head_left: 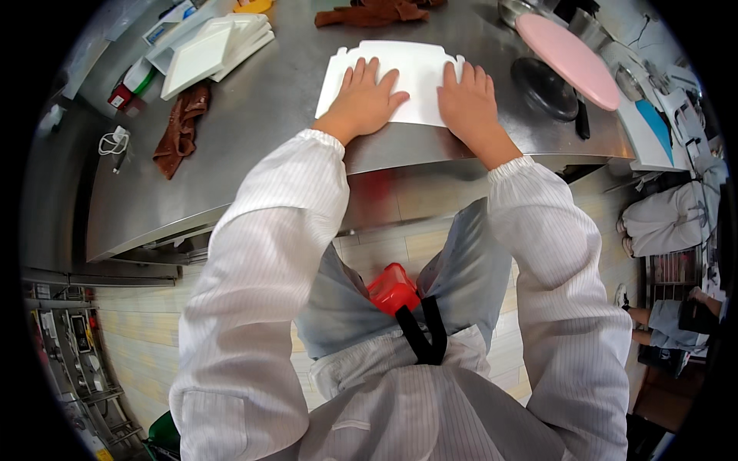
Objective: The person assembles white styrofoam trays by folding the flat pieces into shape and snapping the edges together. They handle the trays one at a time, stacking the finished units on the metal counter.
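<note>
A flat white cardboard sheet (415, 84) with notched, tabbed far corners lies on the steel table (261, 115) before me, close to its front edge. On its left part rests my left hand (366, 98), palm down with the fingers spread. My right hand (469, 100) lies flat over the sheet's right side, fingers stretched toward the far edge. Neither hand grips anything. Both wrists come out of white striped sleeves with elastic cuffs.
At the left sit stacked white flat boxes (219, 50), a brown cloth (182, 131) and a white cable (115, 141). Another brown cloth (373, 13) lies at the back. Rightward are a black pan (544, 88) and a pink round board (567, 60). People (669, 219) are at the far right.
</note>
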Available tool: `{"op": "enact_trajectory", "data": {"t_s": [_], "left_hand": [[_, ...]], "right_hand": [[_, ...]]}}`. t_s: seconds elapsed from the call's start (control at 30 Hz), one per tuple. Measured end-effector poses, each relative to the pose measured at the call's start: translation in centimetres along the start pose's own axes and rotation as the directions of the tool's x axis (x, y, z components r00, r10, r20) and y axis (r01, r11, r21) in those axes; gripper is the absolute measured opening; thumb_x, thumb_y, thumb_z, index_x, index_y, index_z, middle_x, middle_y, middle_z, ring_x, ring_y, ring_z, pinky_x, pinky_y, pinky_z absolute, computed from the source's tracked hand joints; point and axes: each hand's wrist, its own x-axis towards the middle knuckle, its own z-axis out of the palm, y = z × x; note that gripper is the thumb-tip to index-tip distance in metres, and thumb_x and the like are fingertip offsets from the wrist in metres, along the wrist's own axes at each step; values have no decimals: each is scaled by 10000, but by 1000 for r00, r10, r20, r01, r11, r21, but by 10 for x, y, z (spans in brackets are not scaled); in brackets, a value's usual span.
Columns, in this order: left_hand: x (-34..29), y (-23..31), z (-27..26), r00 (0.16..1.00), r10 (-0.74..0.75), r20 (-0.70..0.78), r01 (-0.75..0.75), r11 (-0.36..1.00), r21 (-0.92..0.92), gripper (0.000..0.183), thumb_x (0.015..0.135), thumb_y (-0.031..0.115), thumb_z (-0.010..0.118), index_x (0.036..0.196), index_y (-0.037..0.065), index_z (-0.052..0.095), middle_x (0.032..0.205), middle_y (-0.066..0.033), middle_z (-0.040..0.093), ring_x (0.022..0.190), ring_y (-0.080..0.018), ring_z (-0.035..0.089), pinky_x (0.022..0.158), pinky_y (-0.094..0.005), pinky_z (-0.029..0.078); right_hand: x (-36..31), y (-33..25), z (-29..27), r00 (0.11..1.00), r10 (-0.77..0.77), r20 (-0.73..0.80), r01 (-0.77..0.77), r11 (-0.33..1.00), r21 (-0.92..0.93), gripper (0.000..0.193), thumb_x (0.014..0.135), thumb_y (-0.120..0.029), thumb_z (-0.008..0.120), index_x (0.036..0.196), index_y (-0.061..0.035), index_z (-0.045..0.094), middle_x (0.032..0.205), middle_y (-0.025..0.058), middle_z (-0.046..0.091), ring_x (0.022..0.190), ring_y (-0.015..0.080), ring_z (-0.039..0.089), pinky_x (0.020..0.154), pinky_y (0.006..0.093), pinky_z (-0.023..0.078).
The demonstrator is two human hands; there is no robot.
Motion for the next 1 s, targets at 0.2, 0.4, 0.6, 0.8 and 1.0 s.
{"op": "enact_trajectory", "data": {"t_s": [0.2,0.4,0.6,0.8,1.0], "left_hand": [[-44,40,-13,993,89,-77,-92,995,-35,569,1035,466,571,1428,53,568,1532,-273,486,1468,-468,392,1257,-539,250],[-70,65,-40,953,154,-262,-189,975,-113,232,934,258,727,1074,73,716,1026,-76,695,1034,-283,625,974,-436,466],[-82,61,-43,919,181,-351,-226,970,-91,27,908,115,700,902,103,724,872,-40,666,877,-271,633,801,-405,487],[-98,70,-42,924,144,-354,-224,954,-197,54,907,122,694,888,86,729,801,-79,673,817,-302,656,719,-438,507],[-60,66,-69,980,-162,118,198,875,-442,116,884,171,783,910,67,738,774,-97,724,729,-271,682,680,-385,521]], "right_hand": [[-26,3,-42,962,-214,-172,212,977,-27,285,860,-95,630,1140,-50,650,998,142,677,1036,349,635,958,451,499],[-42,-20,-70,947,-169,-274,259,906,335,186,860,-71,672,1046,-61,675,920,74,665,933,277,623,870,423,503],[-51,-25,-90,920,-259,-294,362,846,391,95,904,-157,721,968,-94,688,867,33,628,861,251,593,798,404,475],[-65,-30,-91,974,-218,-56,211,797,567,151,932,-185,707,866,-61,652,836,89,612,849,308,599,776,423,474],[-39,-22,-84,897,-127,423,-245,654,716,269,992,-237,645,852,-7,640,865,196,684,844,418,647,730,487,488]]}}
